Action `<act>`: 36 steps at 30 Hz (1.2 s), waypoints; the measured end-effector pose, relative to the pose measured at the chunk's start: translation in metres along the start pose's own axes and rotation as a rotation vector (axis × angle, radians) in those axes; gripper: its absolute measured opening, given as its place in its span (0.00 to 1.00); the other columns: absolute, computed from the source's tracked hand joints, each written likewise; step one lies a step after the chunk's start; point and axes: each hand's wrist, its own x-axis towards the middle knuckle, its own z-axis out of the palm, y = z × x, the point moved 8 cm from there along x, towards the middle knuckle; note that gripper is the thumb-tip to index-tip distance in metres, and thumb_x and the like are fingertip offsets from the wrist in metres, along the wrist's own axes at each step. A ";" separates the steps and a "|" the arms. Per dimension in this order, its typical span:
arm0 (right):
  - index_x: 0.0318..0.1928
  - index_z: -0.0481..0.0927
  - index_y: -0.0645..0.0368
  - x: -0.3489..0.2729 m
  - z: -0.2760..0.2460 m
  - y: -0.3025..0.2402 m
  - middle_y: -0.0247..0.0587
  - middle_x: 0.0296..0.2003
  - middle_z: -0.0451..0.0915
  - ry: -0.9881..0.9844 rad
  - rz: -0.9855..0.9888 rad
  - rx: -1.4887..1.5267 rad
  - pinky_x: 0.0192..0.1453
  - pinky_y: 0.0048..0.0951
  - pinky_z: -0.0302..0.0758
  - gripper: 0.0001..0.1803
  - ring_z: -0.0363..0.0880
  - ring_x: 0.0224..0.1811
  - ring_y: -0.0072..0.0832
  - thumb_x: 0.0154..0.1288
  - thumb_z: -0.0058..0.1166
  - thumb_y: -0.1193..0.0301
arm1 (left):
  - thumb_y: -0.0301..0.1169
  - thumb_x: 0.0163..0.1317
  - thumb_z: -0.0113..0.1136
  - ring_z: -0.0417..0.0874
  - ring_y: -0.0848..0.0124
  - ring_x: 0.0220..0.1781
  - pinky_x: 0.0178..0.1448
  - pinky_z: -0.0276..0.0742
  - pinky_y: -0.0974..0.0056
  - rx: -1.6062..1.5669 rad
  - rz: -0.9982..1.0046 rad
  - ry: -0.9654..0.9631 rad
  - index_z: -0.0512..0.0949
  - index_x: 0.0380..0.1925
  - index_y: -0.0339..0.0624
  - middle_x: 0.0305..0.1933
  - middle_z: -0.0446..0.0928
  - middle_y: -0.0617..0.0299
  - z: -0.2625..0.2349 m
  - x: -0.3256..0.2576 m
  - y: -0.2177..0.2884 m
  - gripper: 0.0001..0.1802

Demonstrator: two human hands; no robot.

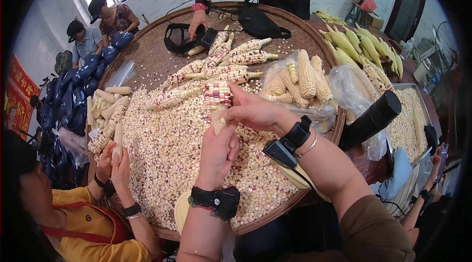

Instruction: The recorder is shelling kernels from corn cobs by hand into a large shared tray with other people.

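A partly stripped corn cob (217, 95) stands nearly upright between my hands. Its upper part still bears white and dark red kernels, while the lower part is bare. My left hand (216, 158) is closed around the bare lower end. From the right, my right hand (255, 112) grips the cob, its thumb and fingers against the kernels. Beneath both hands spreads a thick layer of loose kernels (167, 173) on a large round woven tray (167, 21). Just beyond lie several speckled corn cobs (231, 70) with kernels on.
Bare cobs (306, 77) fill a plastic bag at the right. A black bottle (371, 117) leans by the rim, near husked-green corn (351, 43) and a metal tray of kernels (405, 114). At left, a co-worker's hands (115, 163) hold a cob. Another person's hand (197, 22) touches black straps.
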 end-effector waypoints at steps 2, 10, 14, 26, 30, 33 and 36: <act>0.64 0.57 0.60 0.000 0.003 0.000 0.37 0.49 0.72 -0.036 0.049 0.053 0.49 0.25 0.72 0.32 0.72 0.48 0.23 0.63 0.56 0.77 | 0.29 0.64 0.57 0.61 0.79 0.10 0.14 0.54 0.72 0.228 0.114 0.154 0.74 0.40 0.43 0.16 0.65 0.70 -0.008 -0.001 0.008 0.06; 0.64 0.60 0.57 0.012 -0.015 0.023 0.33 0.50 0.73 0.141 0.061 -0.030 0.50 0.26 0.74 0.31 0.73 0.49 0.20 0.65 0.61 0.68 | 0.29 0.63 0.60 0.66 0.81 0.13 0.16 0.58 0.71 0.730 0.500 0.257 0.75 0.38 0.39 0.18 0.69 0.71 -0.023 0.010 0.018 0.07; 0.64 0.61 0.58 0.011 -0.010 0.018 0.33 0.49 0.74 0.134 0.031 -0.102 0.52 0.25 0.74 0.30 0.73 0.48 0.19 0.65 0.60 0.71 | 0.29 0.63 0.60 0.65 0.81 0.13 0.16 0.58 0.71 0.680 0.361 0.243 0.75 0.37 0.39 0.17 0.68 0.71 -0.027 0.010 0.014 0.07; 0.60 0.61 0.60 0.007 -0.002 0.015 0.35 0.47 0.73 0.056 0.068 0.018 0.49 0.26 0.72 0.31 0.72 0.46 0.21 0.63 0.64 0.66 | 0.30 0.62 0.60 0.79 0.71 0.25 0.32 0.74 0.67 0.726 0.586 0.261 0.77 0.41 0.37 0.25 0.78 0.61 -0.025 0.005 0.027 0.10; 0.63 0.62 0.56 0.011 -0.013 0.023 0.33 0.48 0.74 0.148 0.064 0.043 0.50 0.23 0.73 0.30 0.74 0.48 0.19 0.64 0.62 0.71 | 0.31 0.59 0.62 0.83 0.65 0.36 0.44 0.76 0.63 0.951 0.455 0.371 0.77 0.44 0.36 0.33 0.82 0.55 -0.016 0.000 0.031 0.14; 0.61 0.64 0.56 0.015 -0.021 0.028 0.32 0.46 0.75 0.206 0.027 -0.109 0.49 0.23 0.73 0.29 0.75 0.46 0.18 0.64 0.62 0.70 | 0.30 0.57 0.63 0.83 0.64 0.36 0.43 0.76 0.61 1.053 0.480 0.383 0.77 0.44 0.35 0.34 0.81 0.52 -0.016 0.001 0.029 0.16; 0.61 0.63 0.59 0.013 -0.017 0.023 0.33 0.44 0.76 0.216 0.007 -0.118 0.49 0.23 0.74 0.29 0.75 0.45 0.19 0.64 0.62 0.71 | 0.29 0.57 0.62 0.84 0.62 0.37 0.44 0.76 0.60 0.967 0.529 0.340 0.77 0.45 0.36 0.36 0.82 0.52 -0.017 0.001 0.029 0.16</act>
